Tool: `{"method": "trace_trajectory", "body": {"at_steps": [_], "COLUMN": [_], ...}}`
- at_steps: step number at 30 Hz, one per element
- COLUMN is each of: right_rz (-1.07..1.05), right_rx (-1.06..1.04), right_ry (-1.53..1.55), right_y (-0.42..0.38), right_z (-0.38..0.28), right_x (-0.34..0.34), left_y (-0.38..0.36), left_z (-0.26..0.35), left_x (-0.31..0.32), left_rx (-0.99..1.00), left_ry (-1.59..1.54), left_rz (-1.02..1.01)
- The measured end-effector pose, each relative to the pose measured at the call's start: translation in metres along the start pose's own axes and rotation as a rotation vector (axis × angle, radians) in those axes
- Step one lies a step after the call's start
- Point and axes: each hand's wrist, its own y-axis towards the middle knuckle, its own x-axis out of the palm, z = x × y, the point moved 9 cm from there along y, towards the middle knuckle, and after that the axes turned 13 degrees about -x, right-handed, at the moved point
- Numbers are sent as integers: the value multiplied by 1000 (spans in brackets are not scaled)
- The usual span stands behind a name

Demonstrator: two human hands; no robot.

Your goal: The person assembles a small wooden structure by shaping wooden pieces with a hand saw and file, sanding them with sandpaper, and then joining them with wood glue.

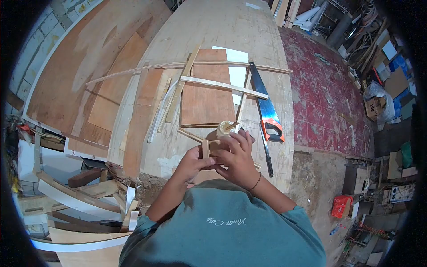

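Close to my chest, both hands are around a small wooden box frame [206, 149]. My left hand [194, 163] grips its left side, with the thumb along the near edge. My right hand [238, 159], a dark bracelet at its wrist, curls over the right side and hides much of it. Just beyond the fingers stands an open jar [223, 129] of pale paste, and a stick [231, 126] leans out of it. A reddish-brown plywood panel [207, 89] lies behind the jar.
A handsaw [265, 107] with an orange-black handle lies right on the plywood tabletop [213, 26], beside a thin dark rod [267, 155]. Wood strips [224, 86] cross the panel and a white sheet [238, 55]. Offcuts [80, 191] pile at lower left; red flooring [318, 93] lies right.
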Motion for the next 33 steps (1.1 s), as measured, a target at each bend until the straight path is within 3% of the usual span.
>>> {"method": "trace_trajectory", "body": {"at_steps": [6, 12, 15, 33], "right_rz": [78, 69, 66, 36], "right_rx": [60, 44, 31, -4], "right_ry": [20, 19, 21, 41], "right_y": [-8, -11, -11, -8], "right_z": [12, 12, 11, 3], "right_x": [-8, -8, -9, -3], "left_y": [-7, -8, -10, -17], "left_z": [13, 14, 11, 10], "left_x": [-8, -13, -8, -7], "left_rx": [69, 184, 93, 87], "left_ry": [63, 79, -141, -48], "left_rz": [132, 130, 45, 169]}}
